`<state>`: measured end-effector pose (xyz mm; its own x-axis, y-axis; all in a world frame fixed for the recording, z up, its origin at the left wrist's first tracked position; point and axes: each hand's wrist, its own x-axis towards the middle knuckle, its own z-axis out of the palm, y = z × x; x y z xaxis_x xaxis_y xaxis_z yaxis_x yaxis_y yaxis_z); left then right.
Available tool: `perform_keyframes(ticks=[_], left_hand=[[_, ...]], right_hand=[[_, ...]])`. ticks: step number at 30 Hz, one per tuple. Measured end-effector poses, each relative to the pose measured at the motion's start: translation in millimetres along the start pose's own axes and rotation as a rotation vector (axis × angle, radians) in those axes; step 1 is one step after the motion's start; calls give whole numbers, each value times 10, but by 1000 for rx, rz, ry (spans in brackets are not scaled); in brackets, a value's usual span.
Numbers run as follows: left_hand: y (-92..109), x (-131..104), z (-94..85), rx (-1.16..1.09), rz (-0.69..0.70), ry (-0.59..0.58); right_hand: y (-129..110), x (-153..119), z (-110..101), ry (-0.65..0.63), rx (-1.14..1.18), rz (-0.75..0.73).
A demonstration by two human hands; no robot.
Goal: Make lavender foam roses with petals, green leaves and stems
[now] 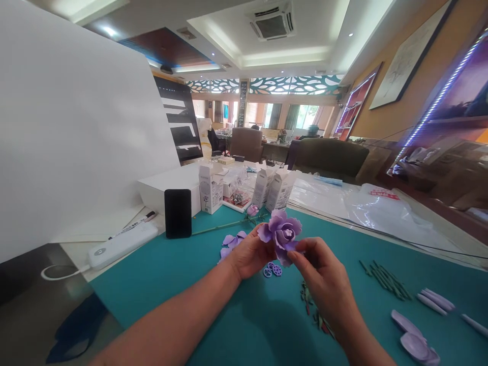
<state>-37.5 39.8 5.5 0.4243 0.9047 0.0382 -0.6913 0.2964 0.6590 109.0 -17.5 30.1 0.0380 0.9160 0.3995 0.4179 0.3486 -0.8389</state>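
A purple flower (284,233) with several spread petals is held up over the green mat (160,284). My left hand (249,253) grips it from the left and below, its fingers partly hidden behind the petals. On the right side, my right hand (320,264) pinches a lower petal between thumb and finger. Beneath the flower, small purple rings (272,270) lie on the mat. Loose purple petals (232,243) rest beside my left hand. Green and reddish small parts (318,317) lie partly hidden by my right hand.
Green stems (389,280) and pale purple pieces (415,346) lie at the right. A pink rose (252,210) on a long stem, a black upright panel (178,213) and white boxes (211,189) stand or lie behind. A white power strip (124,244) is at the left.
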Motion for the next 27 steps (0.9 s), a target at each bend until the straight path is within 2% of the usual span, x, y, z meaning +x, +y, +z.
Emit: perform_keyframes(ticks=[6, 15, 22, 27], left_hand=[[-4, -13, 25, 22, -10, 16], [3, 49, -119, 57, 42, 25], [1, 33, -81, 93, 37, 32], [15, 27, -83, 87, 16, -13]], right_hand=[[12, 6, 18, 15, 32, -6], [-57, -13, 53, -27, 254, 161], [-130, -8, 55, -55, 404, 222], [-131, -10, 36, -68, 436, 232]])
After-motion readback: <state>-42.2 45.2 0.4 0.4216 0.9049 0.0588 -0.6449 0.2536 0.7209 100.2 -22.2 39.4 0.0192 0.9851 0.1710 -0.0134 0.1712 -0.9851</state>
